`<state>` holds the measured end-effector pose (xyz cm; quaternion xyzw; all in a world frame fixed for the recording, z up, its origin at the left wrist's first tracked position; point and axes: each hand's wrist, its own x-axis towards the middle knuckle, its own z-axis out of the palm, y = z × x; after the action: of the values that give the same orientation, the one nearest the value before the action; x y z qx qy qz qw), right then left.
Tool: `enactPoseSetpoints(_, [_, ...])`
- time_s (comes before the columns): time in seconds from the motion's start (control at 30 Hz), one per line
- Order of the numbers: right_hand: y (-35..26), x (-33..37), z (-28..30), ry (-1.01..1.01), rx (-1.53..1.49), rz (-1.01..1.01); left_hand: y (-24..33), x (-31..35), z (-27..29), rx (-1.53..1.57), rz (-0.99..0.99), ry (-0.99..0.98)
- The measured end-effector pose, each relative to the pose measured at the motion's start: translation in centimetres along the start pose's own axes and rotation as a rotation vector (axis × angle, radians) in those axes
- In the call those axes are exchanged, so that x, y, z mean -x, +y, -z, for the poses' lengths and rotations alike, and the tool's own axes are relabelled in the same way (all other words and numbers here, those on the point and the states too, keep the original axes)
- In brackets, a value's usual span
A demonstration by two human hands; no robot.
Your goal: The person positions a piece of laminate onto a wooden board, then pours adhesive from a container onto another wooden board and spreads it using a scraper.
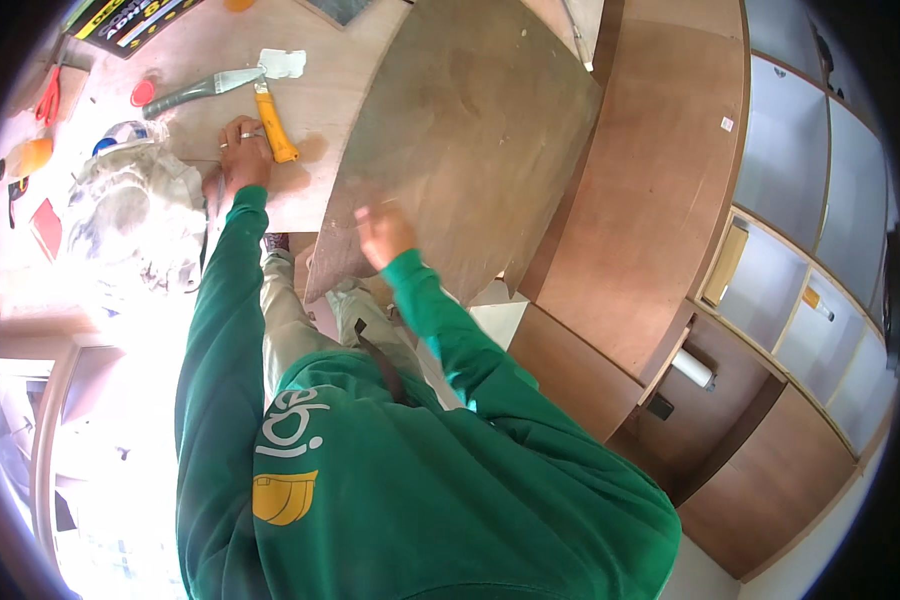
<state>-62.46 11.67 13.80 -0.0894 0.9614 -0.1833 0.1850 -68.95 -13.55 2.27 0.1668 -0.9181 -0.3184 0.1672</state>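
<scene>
My left hand (245, 155) rests on the pale wooden tabletop (320, 95), its fingers stretched out loosely, with a ring on one of them. Close beside it lies a scraper with a yellow handle (276, 128). A second scraper with a grey-green handle (192, 95) lies just beyond, and the two blades meet near a whitish flat end. My right hand (385, 235) is over the lower left part of a large brown sheet (460, 130), which fisheye bending makes look curved. Motion smears its fingers, and whether it touches the sheet is unclear.
Crumpled clear plastic (135, 215) lies left of my left arm. Red scissors (50, 98), a red lid (143, 92) and a dark box (130, 22) are farther off. A wooden cabinet with pale compartments (780, 150) stands at the right.
</scene>
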Motion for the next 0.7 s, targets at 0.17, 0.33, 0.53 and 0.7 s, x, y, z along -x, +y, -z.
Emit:
enactPoseSetpoints(0.17, [14.8, -6.4, 6.6, 0.215, 0.018, -0.41, 1.0, -0.7, 0.3, 0.027, -0.022, -0.022])
enactPoseSetpoints(0.33, [12.2, -9.0, 1.6, 0.26, 0.413, -0.147, -0.4, -0.2, 0.0, 0.013, -0.047, 0.008])
enactPoseSetpoints(0.53, [2.6, -6.5, 2.3, 0.07, 0.13, 0.035, -0.9, 0.1, -0.3, -0.028, -0.035, 0.014])
enactPoseSetpoints(0.7, [3.8, -5.1, 4.1, 0.143, 0.191, 0.028, 1.3, 0.2, 0.3, -0.02, -0.008, -0.07])
